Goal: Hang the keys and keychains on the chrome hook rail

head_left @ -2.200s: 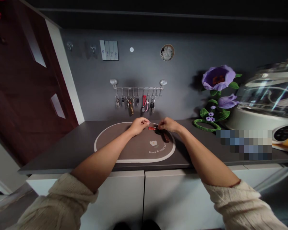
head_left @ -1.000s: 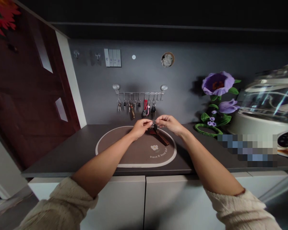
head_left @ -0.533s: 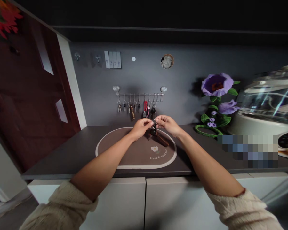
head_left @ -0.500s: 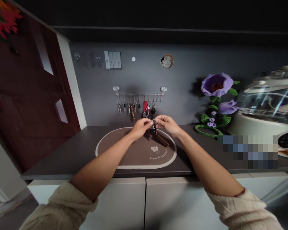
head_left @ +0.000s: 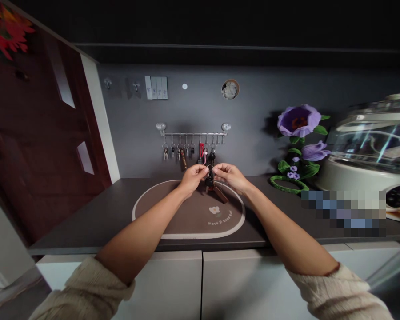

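Between my two hands a metal key ring [head_left: 210, 166] is pinched from both sides. My left hand [head_left: 194, 178] grips its left edge with thumb and forefinger; my right hand [head_left: 231, 177] grips the right edge the same way. Below the ring dangle a dark round fob [head_left: 209, 181] and a brown strip-shaped tag [head_left: 221, 194], over the brown oval mat [head_left: 173, 213]. Just behind my hands, a clear hook rail [head_left: 195, 134] on the wall carries several key sets [head_left: 180, 151], one with a red strap [head_left: 201, 150].
On the right stand a purple flower ornament [head_left: 299, 122] with a green ring base and a white appliance [head_left: 370, 164] with a clear cover. A dark overhead cabinet [head_left: 200, 26] juts out above. The counter's front edge [head_left: 220, 244] runs below my forearms.
Both hands, still pinching the ring, have shifted slightly left. The hanging fob and brown tag have swung left and hang more steeply. The camera view has tilted up a little.
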`<state>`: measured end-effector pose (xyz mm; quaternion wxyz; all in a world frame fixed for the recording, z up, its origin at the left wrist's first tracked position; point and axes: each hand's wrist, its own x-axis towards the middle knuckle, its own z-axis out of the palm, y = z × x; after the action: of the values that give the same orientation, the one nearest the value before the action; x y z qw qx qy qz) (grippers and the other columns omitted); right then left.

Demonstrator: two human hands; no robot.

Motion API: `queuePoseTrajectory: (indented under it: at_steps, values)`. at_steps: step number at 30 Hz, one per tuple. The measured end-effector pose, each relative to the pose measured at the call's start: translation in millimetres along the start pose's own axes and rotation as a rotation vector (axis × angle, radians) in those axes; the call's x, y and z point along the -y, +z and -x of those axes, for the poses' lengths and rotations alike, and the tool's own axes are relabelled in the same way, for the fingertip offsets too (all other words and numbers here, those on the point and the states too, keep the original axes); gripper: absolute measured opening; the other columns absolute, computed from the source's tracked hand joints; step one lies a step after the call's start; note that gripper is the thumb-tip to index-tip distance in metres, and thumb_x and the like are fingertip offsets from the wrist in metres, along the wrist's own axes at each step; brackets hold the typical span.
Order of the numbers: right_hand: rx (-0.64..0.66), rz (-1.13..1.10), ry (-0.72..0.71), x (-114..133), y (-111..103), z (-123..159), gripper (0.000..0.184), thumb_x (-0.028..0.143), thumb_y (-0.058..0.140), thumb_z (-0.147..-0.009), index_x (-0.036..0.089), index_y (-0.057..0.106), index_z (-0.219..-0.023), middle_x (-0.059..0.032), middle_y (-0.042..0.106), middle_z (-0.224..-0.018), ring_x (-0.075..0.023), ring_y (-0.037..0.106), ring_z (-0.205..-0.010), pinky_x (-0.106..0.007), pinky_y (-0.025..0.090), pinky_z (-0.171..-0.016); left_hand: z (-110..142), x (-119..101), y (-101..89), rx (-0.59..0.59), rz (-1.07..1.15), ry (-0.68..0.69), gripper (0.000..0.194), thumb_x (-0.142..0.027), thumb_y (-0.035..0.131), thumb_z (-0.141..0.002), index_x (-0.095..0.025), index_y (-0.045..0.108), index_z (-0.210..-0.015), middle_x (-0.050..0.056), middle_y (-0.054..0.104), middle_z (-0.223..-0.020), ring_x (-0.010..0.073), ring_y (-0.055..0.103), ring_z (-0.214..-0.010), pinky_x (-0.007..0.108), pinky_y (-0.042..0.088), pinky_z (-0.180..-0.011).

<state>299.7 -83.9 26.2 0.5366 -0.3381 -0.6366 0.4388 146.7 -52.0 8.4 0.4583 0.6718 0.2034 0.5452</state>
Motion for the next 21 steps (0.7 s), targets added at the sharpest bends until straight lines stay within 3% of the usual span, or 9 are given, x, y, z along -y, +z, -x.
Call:
queuePoseTrajectory:
  at_steps: [14, 21]
  values:
    - [-0.080, 0.135, -0.150, 1, 8, -5, 0.025, 0.039, 0.057, -0.066, 0.016, 0.050, -0.070, 0.0019, 0.049, -0.066, -0.0077, 0.045, -0.063, -0.023, 0.039, -0.066, -1, -6, 0.7, -0.032, 0.023, 0.019, 0.031, -0.041, 0.057, -0.064, -0.014, 0.057, -0.079, 0.001, 0.056, -0.071, 0.0093, 0.050, -0.065, 0.021, 0.041, -0.059]
    - [-0.128, 0.039, -0.082, 12, 7, -9, 0.028, 0.042, 0.057, -0.065, 0.019, 0.043, -0.071, 0.0029, 0.045, -0.066, -0.0085, 0.046, -0.064, -0.024, 0.042, -0.064, -4, -3, -4.3, -0.085, 0.026, -0.032, 0.036, -0.041, 0.056, -0.065, -0.014, 0.056, -0.089, 0.007, 0.060, -0.085, 0.0117, 0.054, -0.073, 0.022, 0.042, -0.058]
